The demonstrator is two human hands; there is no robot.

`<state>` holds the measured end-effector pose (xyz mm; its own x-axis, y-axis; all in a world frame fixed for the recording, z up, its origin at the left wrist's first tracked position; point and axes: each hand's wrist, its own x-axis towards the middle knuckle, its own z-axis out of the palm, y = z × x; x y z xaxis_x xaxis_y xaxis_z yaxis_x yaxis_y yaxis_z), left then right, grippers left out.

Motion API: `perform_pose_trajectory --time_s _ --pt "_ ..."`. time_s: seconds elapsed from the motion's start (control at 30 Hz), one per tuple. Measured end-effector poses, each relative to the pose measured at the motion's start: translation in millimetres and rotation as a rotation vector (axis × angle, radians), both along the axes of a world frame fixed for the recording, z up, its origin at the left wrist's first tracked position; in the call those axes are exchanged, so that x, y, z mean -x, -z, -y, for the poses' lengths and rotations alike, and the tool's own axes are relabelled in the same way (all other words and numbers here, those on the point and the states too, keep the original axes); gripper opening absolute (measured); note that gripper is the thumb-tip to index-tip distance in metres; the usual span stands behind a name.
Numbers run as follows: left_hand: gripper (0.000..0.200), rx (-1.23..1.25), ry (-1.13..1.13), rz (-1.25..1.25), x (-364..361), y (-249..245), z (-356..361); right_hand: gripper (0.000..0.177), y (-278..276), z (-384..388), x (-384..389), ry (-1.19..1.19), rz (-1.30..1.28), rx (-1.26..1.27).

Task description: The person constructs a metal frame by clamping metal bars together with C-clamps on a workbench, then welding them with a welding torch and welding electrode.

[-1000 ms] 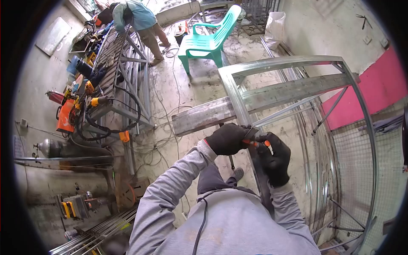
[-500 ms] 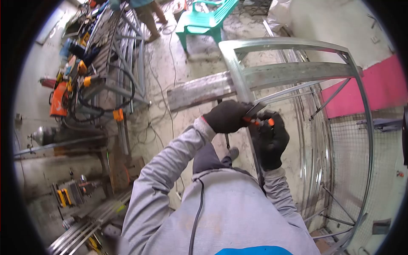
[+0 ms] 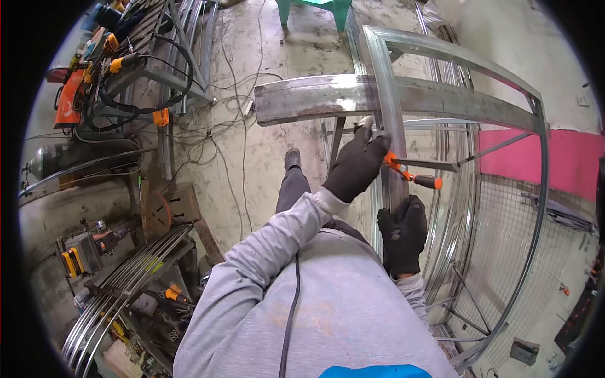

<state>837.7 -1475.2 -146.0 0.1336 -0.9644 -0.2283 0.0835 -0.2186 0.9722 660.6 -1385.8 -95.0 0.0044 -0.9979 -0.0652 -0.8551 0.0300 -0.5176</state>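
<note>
My left hand (image 3: 358, 162), in a black glove, reaches to the left edge of an upright square steel tube (image 3: 392, 107). Its fingers are apart, and a pale tip shows at one finger. Just right of those fingers, an orange clamp (image 3: 392, 161) with a dark flat bar and an orange-and-black handle (image 3: 428, 182) sits across the tube. Lower down, my gloved right hand (image 3: 404, 238) closes about the same tube, thumb on one side and fingers on the other. Behind the tube runs a wide steel beam (image 3: 309, 101), its left end jutting past the frame.
The welded frame (image 3: 543, 189) curves along my right, before a pink panel (image 3: 529, 154) and wire mesh (image 3: 504, 214). Cables (image 3: 236, 138) lie across the floor. A workbench with tools and an orange machine (image 3: 70, 97) stands left. Steel rods (image 3: 120, 283) lie lower left.
My hands have drawn apart: the left is off the clamp at the tube's edge, the right lower on the tube. The clamp's handle now points right. The view has shifted.
</note>
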Motion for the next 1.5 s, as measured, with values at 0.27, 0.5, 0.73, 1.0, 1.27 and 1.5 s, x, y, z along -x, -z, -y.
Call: perform_pose_trajectory --time_s 0.27,0.5,0.73,1.0,1.27,1.5 --pt "0.056 0.232 -0.040 -0.154 -26.6 -89.9 51.9 0.078 135.4 -35.9 64.2 -0.138 -0.541 0.368" --pt "0.087 -0.023 -0.033 -0.033 -24.3 -8.7 123.1 0.053 102.1 -11.3 38.1 -0.097 -0.614 0.497" --pt "0.073 -0.003 0.054 -0.474 -65.6 -7.5 135.9 0.043 59.7 7.8 24.1 0.085 -0.454 -0.089" --pt "0.056 0.004 0.276 -0.519 -219.2 -18.0 32.3 0.079 98.9 -9.8 37.5 0.021 -0.009 0.339" --pt "0.044 -0.088 -0.369 -0.526 -274.5 73.8 -117.9 0.045 49.2 7.5 6.4 0.038 0.023 0.070" --pt "0.036 -0.309 -0.588 -0.475 -246.3 63.6 -223.6 0.045 87.0 19.9 37.7 -0.059 -0.009 0.167"
